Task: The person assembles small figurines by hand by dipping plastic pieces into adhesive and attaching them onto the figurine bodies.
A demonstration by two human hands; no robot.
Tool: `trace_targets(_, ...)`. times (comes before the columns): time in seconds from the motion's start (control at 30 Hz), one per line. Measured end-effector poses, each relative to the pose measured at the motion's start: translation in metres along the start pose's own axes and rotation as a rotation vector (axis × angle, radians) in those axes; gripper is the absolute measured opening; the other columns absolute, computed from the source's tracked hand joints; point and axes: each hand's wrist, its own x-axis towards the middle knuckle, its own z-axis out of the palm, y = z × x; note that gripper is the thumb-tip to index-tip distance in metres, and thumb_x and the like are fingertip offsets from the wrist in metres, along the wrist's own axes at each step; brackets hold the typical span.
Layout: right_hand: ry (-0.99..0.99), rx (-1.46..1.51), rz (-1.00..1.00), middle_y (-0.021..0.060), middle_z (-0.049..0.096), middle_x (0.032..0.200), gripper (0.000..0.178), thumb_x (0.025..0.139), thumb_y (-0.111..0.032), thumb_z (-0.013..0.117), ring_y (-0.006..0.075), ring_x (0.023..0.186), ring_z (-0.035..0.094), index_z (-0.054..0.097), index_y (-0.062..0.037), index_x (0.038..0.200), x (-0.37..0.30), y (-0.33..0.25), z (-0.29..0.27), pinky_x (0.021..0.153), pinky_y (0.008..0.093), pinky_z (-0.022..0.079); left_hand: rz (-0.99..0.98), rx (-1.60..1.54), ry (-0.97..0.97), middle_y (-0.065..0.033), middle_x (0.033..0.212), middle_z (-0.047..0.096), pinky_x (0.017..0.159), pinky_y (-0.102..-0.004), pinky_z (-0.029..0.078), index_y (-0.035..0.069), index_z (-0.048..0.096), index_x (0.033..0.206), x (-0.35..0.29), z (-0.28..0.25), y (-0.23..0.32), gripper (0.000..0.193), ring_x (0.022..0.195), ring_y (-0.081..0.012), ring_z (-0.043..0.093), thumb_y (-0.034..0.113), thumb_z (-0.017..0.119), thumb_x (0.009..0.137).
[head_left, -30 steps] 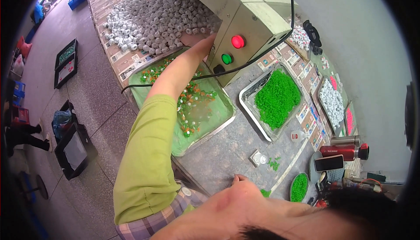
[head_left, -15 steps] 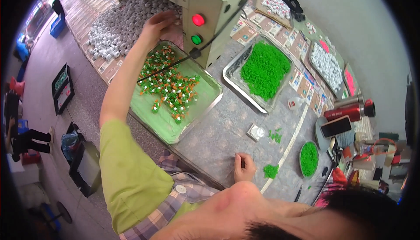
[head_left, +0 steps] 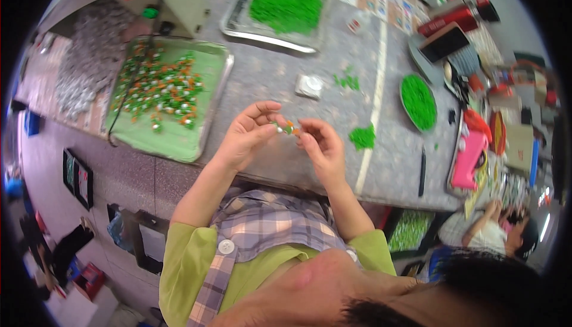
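In front of my chest, over the near edge of the table, both hands meet at a small green, white and orange plastic piece (head_left: 289,129). My left hand (head_left: 250,135) pinches its white end between thumb and forefinger, with the other fingers curled loosely. My right hand (head_left: 323,151) has thumb and forefinger closed at the orange end. Many similar pieces (head_left: 161,86) lie heaped in a pale green tray (head_left: 210,80) to my left. A small pile of loose green bits (head_left: 361,137) is on the table just right of my right hand.
A machine housing (head_left: 182,2) with red and green lamps stands at far left, beside heaped white pieces (head_left: 83,71). Farther back is a metal tray (head_left: 271,41) of green bits. Rightward are a green-filled dish (head_left: 418,102), a phone (head_left: 444,43), a red flask (head_left: 450,20) and a pen (head_left: 422,172).
My left hand has come back from beside the machine to meet my right hand, which has lifted off the table. A small piece now shows between them. The view has shifted to the right.
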Motion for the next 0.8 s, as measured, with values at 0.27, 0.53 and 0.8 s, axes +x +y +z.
trace_targets(0.27,-0.09,0.28,0.226,0.0041,0.058,0.085,0.021,0.083,-0.012,0.056,0.0075,0.072,0.053,0.054,0.0002,0.099,-0.003,0.003,-0.039,0.064,0.0204,0.045,-0.136,0.073,0.058,-0.003,0.094,0.055,0.077,-0.0226,0.043,0.003,0.048,0.109,0.005,0.03,-0.044,0.031,0.087,-0.0101,0.053,0.006,0.057,0.079)
trace_targets(0.53,-0.065,0.187,0.209,0.0034,0.059,0.084,0.013,0.081,-0.008,0.057,0.0074,0.073,0.054,0.057,-0.0005,0.092,-0.009,-0.001,-0.042,0.065,0.0199,0.044,-0.318,0.252,0.022,-0.0018,0.097,0.052,0.075,-0.0198,0.041,0.002,0.049,0.107,0.011,0.026,-0.046,0.03,0.086,-0.0066,0.051,0.01,0.058,0.08)
trace_targets(0.8,0.292,-0.282,-0.08,0.0018,0.058,0.079,0.006,0.077,-0.006,0.059,0.0096,0.07,0.055,0.059,-0.0022,0.083,0.008,-0.006,-0.1,0.064,0.0221,0.044,-0.128,0.423,0.089,-0.005,0.087,0.058,0.065,-0.0216,0.047,0.0,0.054,0.097,0.008,0.012,-0.037,0.019,0.074,-0.0086,0.055,0.001,0.058,0.078)
